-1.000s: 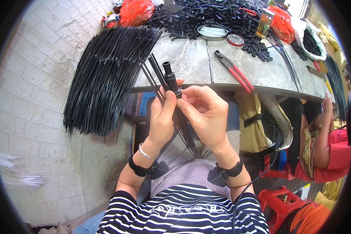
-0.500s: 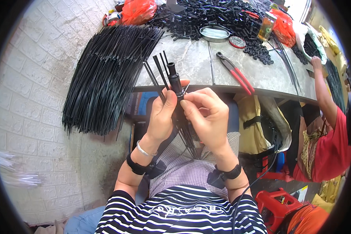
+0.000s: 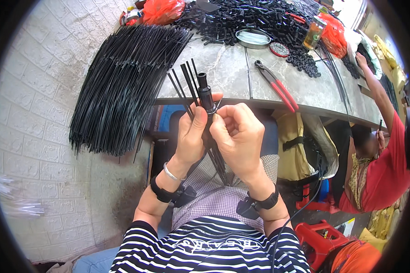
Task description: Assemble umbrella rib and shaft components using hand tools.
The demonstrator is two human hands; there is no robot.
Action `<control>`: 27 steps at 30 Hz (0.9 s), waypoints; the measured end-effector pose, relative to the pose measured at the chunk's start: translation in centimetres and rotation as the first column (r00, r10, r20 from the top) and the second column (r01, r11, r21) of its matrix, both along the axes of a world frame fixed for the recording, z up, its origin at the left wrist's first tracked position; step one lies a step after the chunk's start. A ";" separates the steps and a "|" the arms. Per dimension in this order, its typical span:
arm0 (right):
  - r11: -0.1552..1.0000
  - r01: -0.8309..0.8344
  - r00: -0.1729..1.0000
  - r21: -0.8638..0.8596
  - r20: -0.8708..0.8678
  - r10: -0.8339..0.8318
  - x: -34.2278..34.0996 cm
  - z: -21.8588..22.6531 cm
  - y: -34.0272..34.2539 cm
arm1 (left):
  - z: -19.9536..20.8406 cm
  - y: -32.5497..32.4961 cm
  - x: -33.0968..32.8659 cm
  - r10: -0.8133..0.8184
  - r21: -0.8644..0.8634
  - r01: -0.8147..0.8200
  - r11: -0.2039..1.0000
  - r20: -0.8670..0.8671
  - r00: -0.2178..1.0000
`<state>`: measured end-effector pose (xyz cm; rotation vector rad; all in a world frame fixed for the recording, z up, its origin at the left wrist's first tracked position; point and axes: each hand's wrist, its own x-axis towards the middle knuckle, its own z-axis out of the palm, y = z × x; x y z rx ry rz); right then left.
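Observation:
In my left hand (image 3: 190,136), closed with the thumb in front, is a black stepped tube (image 3: 205,93) standing upright, narrower at its top. The same grip gathers several thin black rods (image 3: 219,166); their lower ends hang toward my lap, and a few stick up left of the tube. A shiny ring (image 3: 211,109) circles the tube's lower end. Against that ring, the thumb and index finger of my right hand (image 3: 239,134) are pinched together, the other fingers curled. A thin end juts up beside the fingertips; what lies between them is hidden.
A thick stack of black rods (image 3: 114,95) overhangs the table's left side. Red-handled pliers (image 3: 276,85), a round dish of pale sticks (image 3: 253,39), a small red-rimmed dish (image 3: 279,49) and heaped black tubes (image 3: 241,20) lie beyond. A person in red (image 3: 382,173) reaches into a white sack at right.
My right fingers have curled in more closely at the ring, while my left hand keeps its grip. The other person's arm has reached farther toward the sack.

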<state>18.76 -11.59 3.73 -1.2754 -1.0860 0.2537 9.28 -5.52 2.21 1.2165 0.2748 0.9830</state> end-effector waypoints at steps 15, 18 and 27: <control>0.990 -0.133 0.976 -0.040 -0.179 0.124 -0.5 -0.5 0.6 | -1.2 0.5 -0.9 0.103 0.031 -0.104 0.994 0.017 0.994; 0.988 -0.144 0.971 -0.061 -0.202 0.129 -0.4 -0.3 0.7 | -1.4 1.1 -1.0 0.108 0.056 -0.107 0.993 -0.015 0.994; 0.995 -0.094 0.996 -0.041 -0.017 0.093 0.4 -0.2 0.8 | -0.7 1.4 -0.9 -0.033 -0.177 0.039 0.983 0.033 0.999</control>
